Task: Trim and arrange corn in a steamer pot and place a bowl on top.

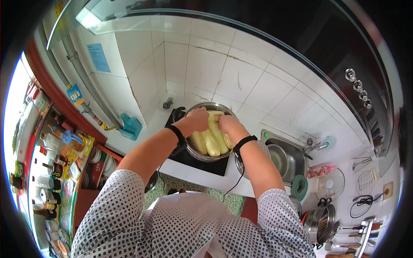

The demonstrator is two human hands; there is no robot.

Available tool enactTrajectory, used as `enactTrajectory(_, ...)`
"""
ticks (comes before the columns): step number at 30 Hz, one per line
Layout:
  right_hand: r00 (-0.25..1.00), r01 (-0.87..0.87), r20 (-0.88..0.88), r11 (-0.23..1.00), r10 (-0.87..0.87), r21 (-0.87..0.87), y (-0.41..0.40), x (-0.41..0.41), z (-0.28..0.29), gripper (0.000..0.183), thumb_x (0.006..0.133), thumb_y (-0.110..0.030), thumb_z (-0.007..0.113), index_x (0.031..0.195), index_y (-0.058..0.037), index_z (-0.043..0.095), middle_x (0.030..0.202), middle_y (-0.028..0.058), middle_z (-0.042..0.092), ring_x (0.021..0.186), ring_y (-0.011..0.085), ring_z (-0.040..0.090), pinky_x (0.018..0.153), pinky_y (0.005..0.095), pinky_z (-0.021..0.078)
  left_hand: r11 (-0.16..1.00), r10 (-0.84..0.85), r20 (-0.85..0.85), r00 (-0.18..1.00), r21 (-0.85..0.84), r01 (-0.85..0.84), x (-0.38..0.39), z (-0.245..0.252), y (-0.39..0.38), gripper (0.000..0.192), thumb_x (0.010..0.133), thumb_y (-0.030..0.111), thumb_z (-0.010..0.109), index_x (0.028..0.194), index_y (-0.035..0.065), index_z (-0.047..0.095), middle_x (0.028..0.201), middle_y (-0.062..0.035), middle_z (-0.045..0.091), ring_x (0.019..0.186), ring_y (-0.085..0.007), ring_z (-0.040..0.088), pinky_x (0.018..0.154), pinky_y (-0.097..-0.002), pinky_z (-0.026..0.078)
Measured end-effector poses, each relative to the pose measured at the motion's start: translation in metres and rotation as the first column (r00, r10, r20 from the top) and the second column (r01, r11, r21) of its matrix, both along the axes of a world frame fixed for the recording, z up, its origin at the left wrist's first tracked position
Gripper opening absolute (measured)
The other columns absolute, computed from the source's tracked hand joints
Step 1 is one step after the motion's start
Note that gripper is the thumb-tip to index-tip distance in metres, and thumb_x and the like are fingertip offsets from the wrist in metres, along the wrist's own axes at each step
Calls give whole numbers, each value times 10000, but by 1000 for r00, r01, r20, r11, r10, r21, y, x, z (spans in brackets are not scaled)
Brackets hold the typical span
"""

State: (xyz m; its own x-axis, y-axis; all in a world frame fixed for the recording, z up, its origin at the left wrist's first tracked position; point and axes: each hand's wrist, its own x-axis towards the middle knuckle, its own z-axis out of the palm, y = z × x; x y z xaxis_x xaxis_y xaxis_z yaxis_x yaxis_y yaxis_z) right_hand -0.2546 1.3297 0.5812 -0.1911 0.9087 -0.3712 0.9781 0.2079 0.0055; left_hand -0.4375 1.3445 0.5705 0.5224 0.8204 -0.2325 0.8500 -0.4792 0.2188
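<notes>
Several ears of corn in pale green husks [212,144] lie side by side in a round stainless steel pot [206,158]. The pot stands on a black cooktop [220,168]. My left hand [198,118] reaches over the pot's upper left rim, its fingers bent down at the far ends of the ears. My right hand [229,124] is at the pot's right side, fingertips against an ear near the middle. Under that hand, a yellowish piece [228,141] shows at the wall. Both hands hide parts of the corn, and whether either grips an ear is unclear.
Right of the pot, a perforated metal colander [240,167] sits partly behind my right forearm. Beyond it, a steel sink [295,154] holds a metal basin [278,158]. A teal holder [130,126] stands by the left wall. Bottles crowd the left shelf. A glass-edged range hood [290,42] hangs above.
</notes>
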Motion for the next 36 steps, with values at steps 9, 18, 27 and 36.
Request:
enactTrajectory(9, 999, 19, -42, 1000, -18, 9, -24, 11, 20, 709, 932, -81, 472, 1585, -351, 428, 1400, 110, 656, 1222, 314, 661, 956, 418, 547, 1000, 0, -111, 994, 2, 0, 27, 25, -83, 1427, 655, 829, 753, 1586, -112, 220, 1644, -362, 219, 1562, -469, 198, 1262, -523, 218)
enactTrajectory(18, 999, -36, -12, 995, 37, 90, -24, 8, 18, 613, 951, -141, 507, 1548, -276, 490, 1274, 91, 728, 1110, 297, 719, 919, 445, 565, 999, -45, -197, 979, 6, 47, 27, 21, -77, 1495, 602, 910, 718, 1569, -126, 244, 1626, -397, 221, 1549, -482, 224, 1255, -509, 235)
enactTrajectory(27, 999, -34, 5, 990, 34, 137, -25, 1, 13, 588, 924, -150, 559, 1504, -243, 536, 1371, 70, 677, 1132, 278, 714, 915, 429, 569, 996, 74, -182, 981, 59, -65, 13, 24, -55, 1368, 721, 862, 674, 1571, -123, 250, 1646, -355, 226, 1537, -482, 248, 1260, -508, 216)
enactTrajectory(36, 1000, 30, -9, 983, -29, 180, -25, -13, -2, 573, 912, -181, 597, 1482, -189, 543, 1514, 98, 570, 1216, 271, 681, 944, 426, 558, 991, 131, -142, 981, 0, -132, 26, 17, -64, 1281, 832, 880, 491, 1601, -103, 199, 1657, -390, 132, 1548, -531, 164, 1264, -543, 144)
